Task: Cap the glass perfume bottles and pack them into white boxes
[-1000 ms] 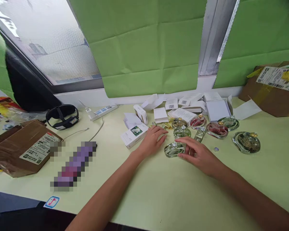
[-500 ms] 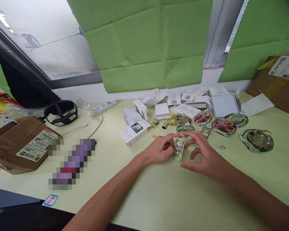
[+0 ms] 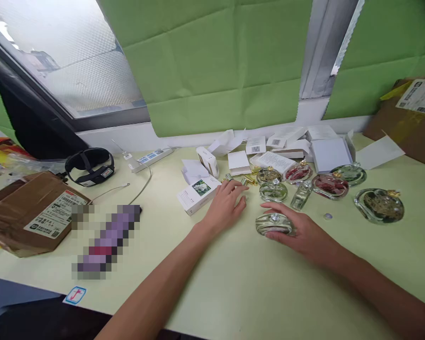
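Observation:
My right hand (image 3: 299, 232) is wrapped round the right end of a clear glass perfume bottle (image 3: 273, 224), its silver neck facing up. My left hand (image 3: 225, 204) has its fingers stretched out and apart, holding nothing, close to several small gold and silver caps (image 3: 250, 179) and a white carton with a flower picture (image 3: 199, 193). Behind the held bottle stands a similar greenish bottle (image 3: 273, 191). A slim clear bottle (image 3: 301, 195) is just beyond my right hand. Red-filled bottles (image 3: 330, 186) and a dark-patterned bottle (image 3: 378, 206) are farther right.
Opened white cartons (image 3: 278, 163) crowd the back edge by the green cloth (image 3: 226, 71). A small pale cap (image 3: 327, 216) lies right of my hand. At left are a brown box (image 3: 38, 208), a black headband device (image 3: 90, 167), a power strip (image 3: 151, 159) and a pixelated purple object (image 3: 108, 238).
My left hand has moved left and away from the bottle toward the caps, its fingers spreading. My right hand has closed round the bottle, whose broad side now faces me.

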Available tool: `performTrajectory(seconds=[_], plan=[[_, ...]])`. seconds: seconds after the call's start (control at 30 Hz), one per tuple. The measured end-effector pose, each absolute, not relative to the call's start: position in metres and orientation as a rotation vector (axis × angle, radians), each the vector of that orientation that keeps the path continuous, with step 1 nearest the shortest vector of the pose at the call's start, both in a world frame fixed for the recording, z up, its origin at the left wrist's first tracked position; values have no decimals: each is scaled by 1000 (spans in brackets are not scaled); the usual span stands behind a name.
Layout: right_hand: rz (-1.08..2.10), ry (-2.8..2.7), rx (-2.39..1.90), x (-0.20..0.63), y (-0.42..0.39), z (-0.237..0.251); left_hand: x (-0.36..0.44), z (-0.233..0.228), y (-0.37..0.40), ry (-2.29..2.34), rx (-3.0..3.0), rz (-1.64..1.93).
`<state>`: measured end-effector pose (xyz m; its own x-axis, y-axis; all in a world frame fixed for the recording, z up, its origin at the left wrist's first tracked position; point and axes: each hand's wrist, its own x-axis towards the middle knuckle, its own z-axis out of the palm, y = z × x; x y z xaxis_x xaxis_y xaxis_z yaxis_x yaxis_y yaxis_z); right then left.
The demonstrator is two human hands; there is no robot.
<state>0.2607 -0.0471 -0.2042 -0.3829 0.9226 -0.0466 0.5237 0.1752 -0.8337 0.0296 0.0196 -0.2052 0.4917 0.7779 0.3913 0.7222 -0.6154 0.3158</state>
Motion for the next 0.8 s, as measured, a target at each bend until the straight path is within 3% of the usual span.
performTrajectory(seconds=[0.13, 0.33, 0.6, 0.8], plan=[[1141, -2002, -1263, 268, -46, -204, 30, -209, 20, 1334, 2769, 479], [1007, -2167, -1327, 285, -42, -205, 29, -208, 21, 1338, 2723, 438], [1004, -2111, -1285, 281, -44, -194, 30, -208, 22, 1260, 2564, 700], [797, -1680, -1252, 289, -41, -182, 39, -182, 8, 884, 1962, 950]])
